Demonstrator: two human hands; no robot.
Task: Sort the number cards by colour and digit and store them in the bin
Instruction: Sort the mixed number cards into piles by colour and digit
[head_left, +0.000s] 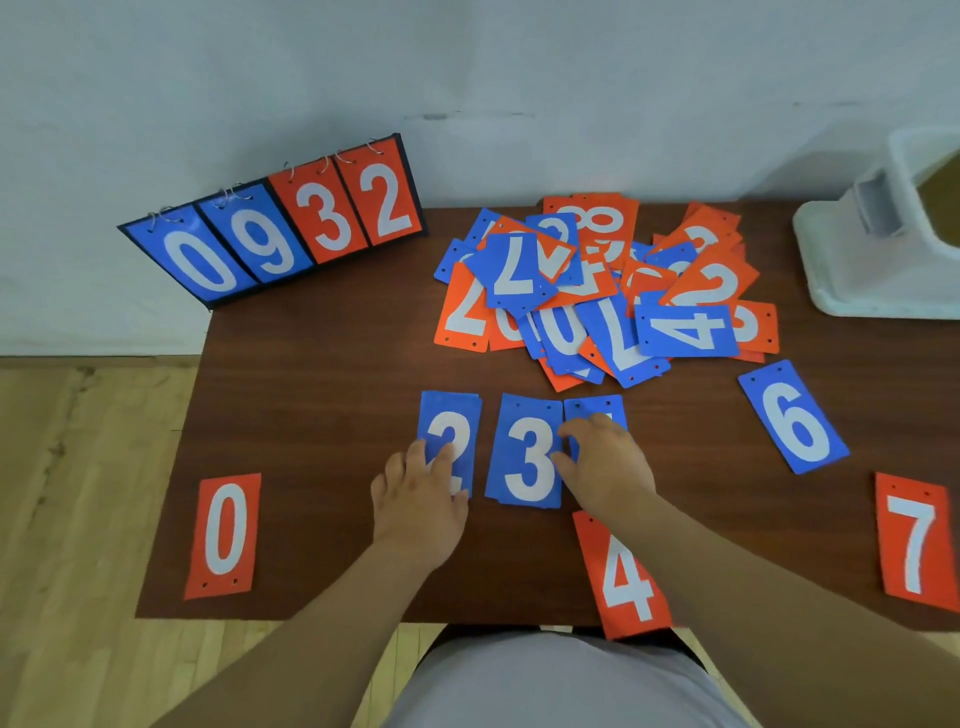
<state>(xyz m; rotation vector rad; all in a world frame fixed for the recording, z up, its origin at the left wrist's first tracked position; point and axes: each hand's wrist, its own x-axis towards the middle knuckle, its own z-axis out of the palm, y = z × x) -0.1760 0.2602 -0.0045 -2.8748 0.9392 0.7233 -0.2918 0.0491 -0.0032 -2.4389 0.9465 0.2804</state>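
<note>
Blue row: left hand (421, 504) flat-fingered on 2 card (449, 415), right hand (608, 470) pressing fingers (582, 428) onto hidden-digit card (592, 408); best slid flush beside 3 card (524, 457).

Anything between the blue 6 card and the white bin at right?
Nothing visible. Only bare table lies between the blue 6 card and the white bin; the mixed card pile sits left of that path.

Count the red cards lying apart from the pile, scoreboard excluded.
3: red 0 at near left, red 4 at near centre-right, red 7 at far right. Any duplicates stacked beneath them would be hidden.
</note>
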